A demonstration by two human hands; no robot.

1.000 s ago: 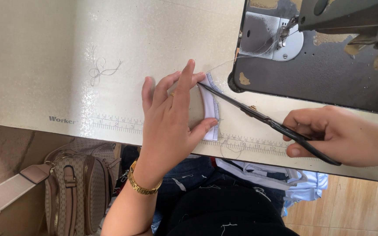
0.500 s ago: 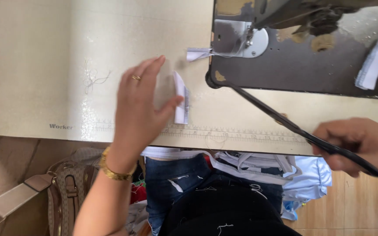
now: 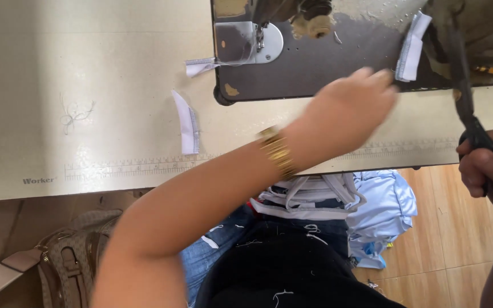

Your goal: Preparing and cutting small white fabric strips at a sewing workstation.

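My left hand (image 3: 352,105) stretches across the cream table (image 3: 87,68) over the dark sewing-machine bed (image 3: 315,63), its fingertips close to a small white fabric strip (image 3: 412,48) lying there; it is blurred and holds nothing. My right hand (image 3: 486,171) is at the right edge, gripping black scissors (image 3: 466,97) that point up and away. A second white strip (image 3: 188,122) lies alone on the table, left of my forearm. A third strip (image 3: 199,66) sits by the needle plate (image 3: 252,40).
A printed ruler (image 3: 144,166) runs along the table's near edge. A loose thread tangle (image 3: 74,114) lies at the left. Below the table are a brown handbag (image 3: 67,262), light blue and white cloth (image 3: 366,208) and my dark-clothed lap.
My left hand let go of the strip on the table and swung right across the machine bed. The scissors swung from lying across the table to pointing upward at the right.
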